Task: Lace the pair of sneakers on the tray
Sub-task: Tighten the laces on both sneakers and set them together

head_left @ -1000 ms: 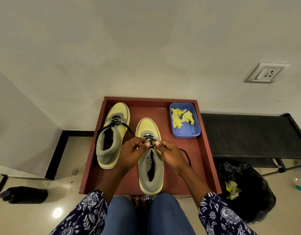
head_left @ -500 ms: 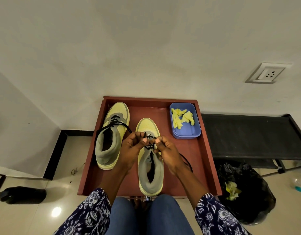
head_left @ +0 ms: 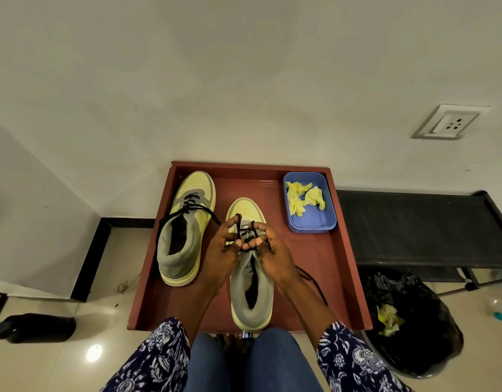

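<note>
both sneakers sit on the tray [head_left: 348, 250]. the left hand [head_left: 221, 250] and right hand [head_left: 272, 253] each pinch a loop of black lace [head_left: 238, 226] over the near sneaker [head_left: 251, 292], likely to tie its bow; the far sneaker [head_left: 187, 222] waits aside with its lace ends loose.

A plain white wall [head_left: 244, 80] carries 1 white socket plate [head_left: 449, 122] at right. A black bench [head_left: 414, 227] stands against it, a black bin bag [head_left: 414, 321] beneath. The glossy tiled floor [head_left: 74, 357] reflects a lamp.
</note>
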Demonstrator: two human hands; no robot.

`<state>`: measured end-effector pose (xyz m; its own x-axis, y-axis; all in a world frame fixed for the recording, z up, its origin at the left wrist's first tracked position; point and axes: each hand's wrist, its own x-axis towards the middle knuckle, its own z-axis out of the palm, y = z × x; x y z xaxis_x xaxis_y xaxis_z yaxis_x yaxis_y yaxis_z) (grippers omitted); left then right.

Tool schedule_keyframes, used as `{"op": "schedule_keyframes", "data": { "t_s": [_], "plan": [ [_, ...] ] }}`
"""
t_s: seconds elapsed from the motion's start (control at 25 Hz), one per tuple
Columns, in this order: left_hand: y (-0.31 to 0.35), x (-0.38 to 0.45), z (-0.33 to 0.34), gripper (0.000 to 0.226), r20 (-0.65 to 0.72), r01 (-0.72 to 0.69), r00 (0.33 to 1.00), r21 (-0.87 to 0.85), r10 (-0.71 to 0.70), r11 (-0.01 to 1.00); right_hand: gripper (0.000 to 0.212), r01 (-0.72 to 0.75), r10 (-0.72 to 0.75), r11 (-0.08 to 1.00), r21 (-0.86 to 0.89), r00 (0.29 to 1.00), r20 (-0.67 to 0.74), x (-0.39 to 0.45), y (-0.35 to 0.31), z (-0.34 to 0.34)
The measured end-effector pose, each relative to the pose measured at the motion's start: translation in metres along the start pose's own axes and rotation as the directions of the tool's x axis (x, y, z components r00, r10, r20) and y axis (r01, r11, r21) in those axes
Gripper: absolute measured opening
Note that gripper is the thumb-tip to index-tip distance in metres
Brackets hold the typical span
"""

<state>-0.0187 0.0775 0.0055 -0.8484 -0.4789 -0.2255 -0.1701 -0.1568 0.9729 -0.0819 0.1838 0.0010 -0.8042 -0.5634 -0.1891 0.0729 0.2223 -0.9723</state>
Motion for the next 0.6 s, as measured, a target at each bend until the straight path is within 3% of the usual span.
{"op": "schedule_keyframes", "data": {
  "t_s": [0.2,0.36,0.6],
  "plan": [
    [0.000,0.003,0.005,0.018,-0.156,0.099,0.980,-0.156,-0.124,0.983,0.027,0.045,-0.045,0.999,0.017,0.999,0.006,0.003,0.001,0.002],
    [-0.006,0.008,0.003,0.007,-0.087,0.161,0.979,-0.216,-0.183,0.963,0.026,-0.003,0.001,0.996,0.091,1.000,0.024,0.004,-0.003,0.002],
    [-0.007,0.010,0.001,0.013,0.011,0.137,0.990,-0.144,-0.137,0.980,0.023,-0.133,0.123,0.973,0.188,0.990,0.065,0.008,-0.002,-0.004]
  ]
}}
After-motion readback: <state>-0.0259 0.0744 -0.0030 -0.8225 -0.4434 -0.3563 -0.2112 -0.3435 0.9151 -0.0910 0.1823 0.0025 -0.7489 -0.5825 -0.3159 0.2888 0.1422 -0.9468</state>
